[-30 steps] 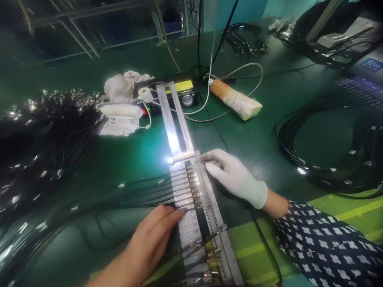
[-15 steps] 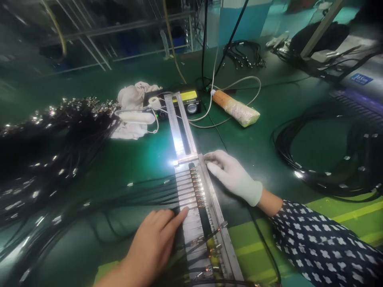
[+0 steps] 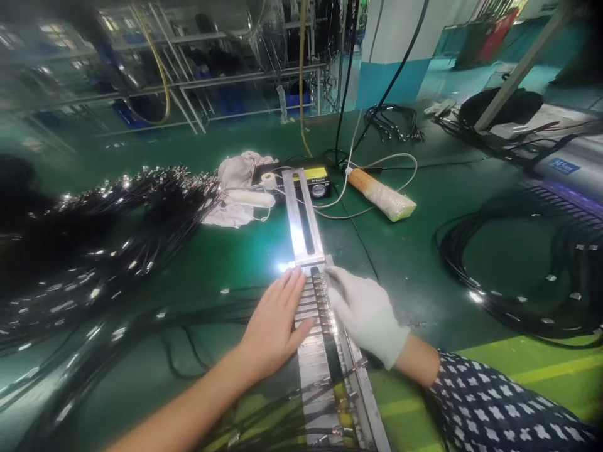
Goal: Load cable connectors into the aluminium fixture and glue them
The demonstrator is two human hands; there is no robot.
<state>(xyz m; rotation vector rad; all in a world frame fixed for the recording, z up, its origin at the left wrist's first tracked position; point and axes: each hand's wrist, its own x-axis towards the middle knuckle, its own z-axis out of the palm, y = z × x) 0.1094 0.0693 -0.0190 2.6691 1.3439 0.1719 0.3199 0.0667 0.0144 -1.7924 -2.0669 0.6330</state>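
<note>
A long metal fixture (image 3: 313, 358) runs away from me down the middle, with black cables (image 3: 240, 307) lying across its slots from the left. Copper-coloured cable ends (image 3: 323, 304) line up along its dark central groove. Flat over the far row of cables lies my bare left hand (image 3: 277, 320), fingers stretched out and thumb apart. My right hand (image 3: 370, 311), in a white glove, has its bent fingers and thumb against the fixture's right rail, closed on that edge. Nearer me, further cables with metal ends (image 3: 336, 430) cross the fixture.
Beyond the fixture stands a black box with a dial (image 3: 319, 189), beside a white cloth (image 3: 240, 172). A wrapped orange-handled tool (image 3: 381, 196) lies right of it. Cable bundles are heaped at left (image 3: 155, 207) and coiled at right (image 3: 452, 263). A bright light glows at the fixture's left edge.
My left hand has moved forward and flattened over the far cables. My right hand has shifted slightly nearer along the rail, its fingers now over the edge. The camera view has tilted up.
</note>
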